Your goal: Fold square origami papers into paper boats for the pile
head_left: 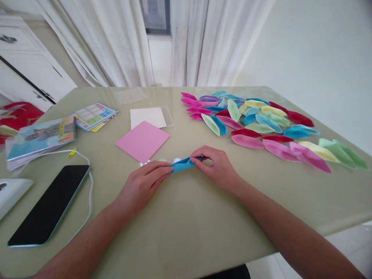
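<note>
A folded strip of blue origami paper point(182, 165) is stretched between my two hands, just above the table. My left hand point(147, 180) pinches its left end, and the fingertips cover that corner. At the other end, the thumb and fingers of my right hand point(213, 164) grip the paper near its upper edge. Just beyond my left hand lies a stack of pink square paper point(142, 141), turned like a diamond. Behind the pink paper is a white square sheet point(147, 117) with a clear sleeve. Many folded paper boats point(251, 141) in several colours spread across the right side.
On the left are a black-screened phone point(50, 205), a white cable point(91, 190), a white device point(13, 193), a booklet point(43, 135) and printed cards point(94, 115). The table's point(180, 240) near edge runs below my right forearm. Curtains point(116, 42) hang behind.
</note>
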{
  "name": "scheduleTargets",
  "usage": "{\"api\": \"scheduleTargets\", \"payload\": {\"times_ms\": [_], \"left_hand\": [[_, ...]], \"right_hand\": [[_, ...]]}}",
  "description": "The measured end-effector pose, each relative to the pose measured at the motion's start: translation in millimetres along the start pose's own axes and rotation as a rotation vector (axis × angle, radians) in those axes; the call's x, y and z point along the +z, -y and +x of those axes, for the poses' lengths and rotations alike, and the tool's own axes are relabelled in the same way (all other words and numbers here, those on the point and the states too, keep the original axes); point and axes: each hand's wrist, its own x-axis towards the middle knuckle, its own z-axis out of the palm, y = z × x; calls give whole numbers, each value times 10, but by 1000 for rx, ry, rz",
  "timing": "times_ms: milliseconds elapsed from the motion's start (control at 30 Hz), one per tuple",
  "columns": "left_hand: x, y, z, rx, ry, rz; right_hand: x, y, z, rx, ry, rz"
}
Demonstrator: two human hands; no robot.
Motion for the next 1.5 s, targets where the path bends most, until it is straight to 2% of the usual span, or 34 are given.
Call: {"api": "scheduleTargets", "payload": {"times_ms": [233, 367, 533, 800, 1233, 1500], "left_hand": [[-2, -34, 28, -90, 37, -74], [-1, -34, 47, -136, 26, -101], [-12, -20, 55, -188, 36, -107], [-19, 13, 18, -163, 58, -52], [-33, 33, 37, -146, 56, -37], [-72, -25, 67, -155, -63, -76]], "right_hand": [[4, 28, -11, 5, -1, 55], [-38, -2, -21, -87, 70, 44], [-74, -66, -21, -212, 187, -78], [-107, -42, -23, -239, 258, -166], [-137, -71, -22, -265, 213, -182], [-122, -72, -24, -210, 189, -187]]}}
